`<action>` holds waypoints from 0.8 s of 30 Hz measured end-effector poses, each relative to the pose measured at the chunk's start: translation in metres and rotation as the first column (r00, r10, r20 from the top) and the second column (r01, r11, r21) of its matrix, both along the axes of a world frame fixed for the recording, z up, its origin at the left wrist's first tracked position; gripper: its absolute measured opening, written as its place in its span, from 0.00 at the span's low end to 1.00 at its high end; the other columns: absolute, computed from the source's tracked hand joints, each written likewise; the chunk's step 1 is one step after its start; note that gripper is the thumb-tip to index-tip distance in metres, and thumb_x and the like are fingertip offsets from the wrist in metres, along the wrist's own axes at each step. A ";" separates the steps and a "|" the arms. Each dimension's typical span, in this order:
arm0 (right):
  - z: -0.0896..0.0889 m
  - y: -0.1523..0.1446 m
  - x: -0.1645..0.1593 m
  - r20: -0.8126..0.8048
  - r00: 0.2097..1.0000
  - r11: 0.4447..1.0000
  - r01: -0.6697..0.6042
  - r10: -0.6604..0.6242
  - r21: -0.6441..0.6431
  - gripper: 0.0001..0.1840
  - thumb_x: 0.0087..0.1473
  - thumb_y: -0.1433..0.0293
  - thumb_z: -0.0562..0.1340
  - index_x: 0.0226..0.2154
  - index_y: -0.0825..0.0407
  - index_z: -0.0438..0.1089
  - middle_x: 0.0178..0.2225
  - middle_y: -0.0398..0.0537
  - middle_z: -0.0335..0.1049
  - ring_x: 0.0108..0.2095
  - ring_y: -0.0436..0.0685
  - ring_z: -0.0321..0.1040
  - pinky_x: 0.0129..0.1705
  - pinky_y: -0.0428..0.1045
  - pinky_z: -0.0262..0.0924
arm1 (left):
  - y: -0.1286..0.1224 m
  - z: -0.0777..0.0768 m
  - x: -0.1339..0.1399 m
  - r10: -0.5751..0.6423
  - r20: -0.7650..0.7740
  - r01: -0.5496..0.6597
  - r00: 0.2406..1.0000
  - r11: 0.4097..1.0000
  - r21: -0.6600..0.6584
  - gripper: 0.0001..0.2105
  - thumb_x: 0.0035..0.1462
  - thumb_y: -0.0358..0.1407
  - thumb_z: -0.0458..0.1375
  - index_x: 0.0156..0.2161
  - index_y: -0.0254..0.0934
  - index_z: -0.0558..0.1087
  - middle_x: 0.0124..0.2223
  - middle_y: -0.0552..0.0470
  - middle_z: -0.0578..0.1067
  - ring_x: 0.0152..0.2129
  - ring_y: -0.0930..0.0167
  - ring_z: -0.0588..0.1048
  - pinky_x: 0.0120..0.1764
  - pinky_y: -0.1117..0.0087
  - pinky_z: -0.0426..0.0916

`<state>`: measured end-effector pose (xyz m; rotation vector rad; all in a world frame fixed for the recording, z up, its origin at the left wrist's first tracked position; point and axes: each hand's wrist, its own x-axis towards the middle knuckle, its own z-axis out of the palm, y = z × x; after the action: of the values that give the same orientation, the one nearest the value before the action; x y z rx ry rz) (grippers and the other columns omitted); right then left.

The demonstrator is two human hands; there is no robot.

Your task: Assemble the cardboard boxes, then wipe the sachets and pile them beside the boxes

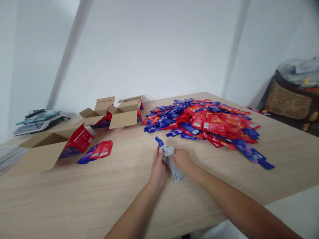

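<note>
My left hand (158, 167) is closed around a blue sachet (159, 142), whose narrow end sticks up past the fingers. Most of that sachet is hidden by the hand and a cloth. Bunched against it is the grey-white cloth (175, 170), gripped by my right hand (183, 161); its loose end hangs down between my wrists. Both hands are together over the middle of the table. Just beyond them spreads a large pile of red and blue sachets (196, 121). One longer blue sachet (253, 154) lies at the pile's right front edge.
Several open cardboard boxes, including a near one (41, 156) and one farther back (126, 118), stand on the left of the wooden table (119, 199). A small row of red and blue sachets (101, 150) lies beside the near box. Papers and cables (40, 119) sit far left.
</note>
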<state>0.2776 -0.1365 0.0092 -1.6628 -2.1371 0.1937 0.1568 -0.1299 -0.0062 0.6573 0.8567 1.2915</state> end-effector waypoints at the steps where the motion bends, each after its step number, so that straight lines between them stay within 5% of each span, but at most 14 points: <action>1: 0.001 -0.003 -0.003 0.037 0.998 0.999 -0.044 0.044 -0.010 0.18 0.59 0.63 0.50 0.36 0.55 0.72 0.34 0.57 0.75 0.35 0.60 0.72 0.37 0.49 0.59 | -0.001 0.004 -0.001 -0.072 0.047 0.075 0.996 0.995 -0.063 0.16 0.52 0.43 0.59 0.44 0.38 0.70 0.39 0.49 0.75 0.40 0.69 0.74 0.46 0.68 0.65; 5: -0.001 -0.009 -0.014 -0.159 0.981 0.994 -0.106 0.110 0.034 0.27 0.62 0.58 0.43 0.33 0.53 0.73 0.31 0.53 0.75 0.31 0.56 0.72 0.35 0.47 0.58 | 0.001 0.014 -0.012 -0.222 0.204 0.260 0.954 0.948 -0.184 0.18 0.54 0.48 0.54 0.36 0.33 0.72 0.33 0.47 0.76 0.33 0.66 0.76 0.41 0.65 0.68; 9: -0.007 -0.007 -0.013 -0.467 0.873 0.990 -0.116 0.139 0.076 0.31 0.62 0.58 0.40 0.28 0.52 0.72 0.26 0.49 0.73 0.28 0.55 0.70 0.32 0.47 0.58 | 0.006 0.012 -0.018 -0.182 0.245 0.225 0.952 0.961 -0.161 0.14 0.52 0.45 0.57 0.36 0.35 0.72 0.31 0.51 0.76 0.29 0.69 0.76 0.39 0.67 0.69; 13: -0.006 -0.008 -0.011 -0.505 0.842 0.982 -0.159 0.190 0.104 0.26 0.61 0.58 0.45 0.28 0.51 0.73 0.25 0.48 0.72 0.28 0.55 0.69 0.35 0.48 0.58 | 0.008 0.006 -0.017 -0.136 0.243 0.197 0.960 0.949 -0.248 0.12 0.51 0.42 0.58 0.35 0.34 0.72 0.30 0.51 0.77 0.28 0.69 0.76 0.39 0.66 0.70; 16: -0.002 -0.013 -0.015 -0.523 0.843 0.985 -0.042 0.125 0.169 0.21 0.60 0.61 0.47 0.36 0.51 0.73 0.34 0.51 0.73 0.38 0.58 0.68 0.45 0.51 0.58 | 0.009 0.003 -0.014 -0.080 0.247 0.149 0.966 0.950 -0.275 0.11 0.53 0.40 0.56 0.36 0.35 0.73 0.31 0.50 0.78 0.30 0.68 0.77 0.40 0.66 0.70; 20: -0.007 -0.013 -0.025 -0.417 0.845 0.931 -0.229 0.335 0.284 0.23 0.55 0.66 0.54 0.54 0.51 0.62 0.57 0.52 0.58 0.58 0.60 0.51 0.60 0.57 0.42 | 0.004 0.002 -0.009 -0.159 0.306 0.224 0.939 0.956 -0.190 0.14 0.57 0.42 0.51 0.38 0.33 0.73 0.37 0.47 0.78 0.36 0.68 0.76 0.42 0.67 0.69; 24: -0.023 0.005 -0.021 -0.541 0.822 0.973 -0.065 0.178 0.222 0.22 0.57 0.68 0.50 0.52 0.53 0.64 0.56 0.55 0.60 0.59 0.61 0.49 0.61 0.59 0.41 | -0.007 0.005 -0.003 -0.264 0.179 0.295 0.948 0.939 -0.175 0.15 0.53 0.43 0.56 0.40 0.32 0.73 0.34 0.46 0.78 0.32 0.68 0.77 0.40 0.67 0.70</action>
<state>0.2564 -0.1310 -0.0133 -1.1668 -1.7421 0.4386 0.1537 -0.1371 -0.0013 0.4925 0.7252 0.9703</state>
